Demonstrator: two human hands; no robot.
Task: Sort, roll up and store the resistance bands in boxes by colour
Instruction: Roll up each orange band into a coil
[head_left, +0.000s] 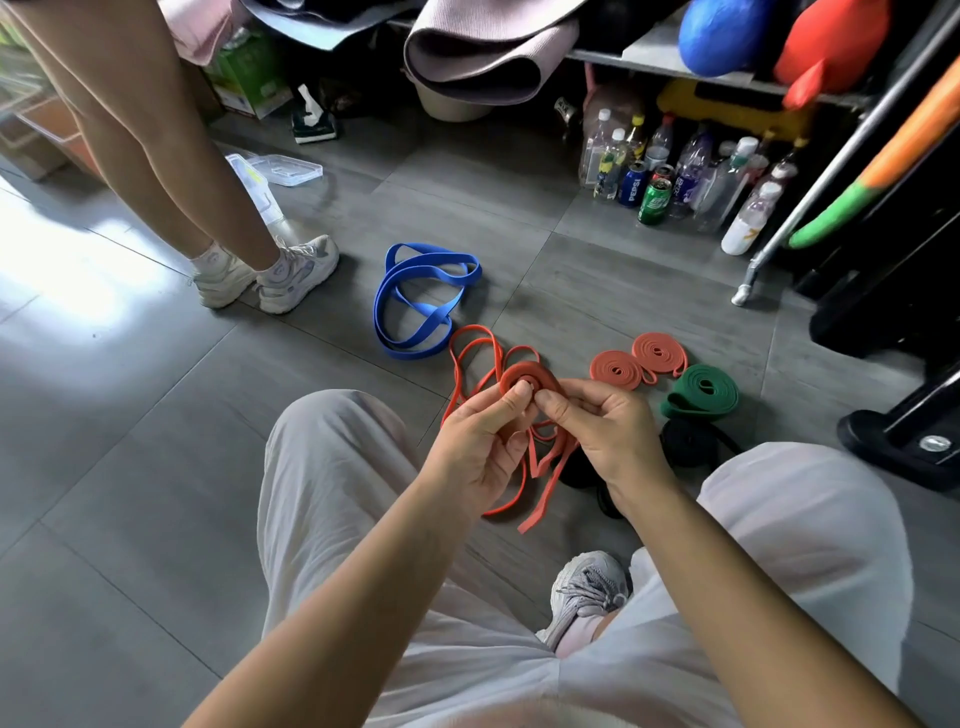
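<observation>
Both my hands hold an orange band (524, 376) that is partly rolled into a flat coil. My left hand (485, 441) pinches the coil from below, and my right hand (597, 421) pinches it at the centre. Its loose tail hangs down between my knees and loops over the floor. Two rolled orange bands (618, 370) (658, 353) lie on the floor to the right. A rolled green band (701, 392) lies beside them, with rolled black bands (688, 441) in front of it. A loose blue band (418, 299) lies tangled further out.
A clear plastic box (254, 182) and its lid (288, 169) lie on the grey floor at the back left. Another person's legs (156, 145) and shoes stand at the left. Bottles and cans (675, 176) crowd under a shelf. Gym equipment (893, 312) stands at the right.
</observation>
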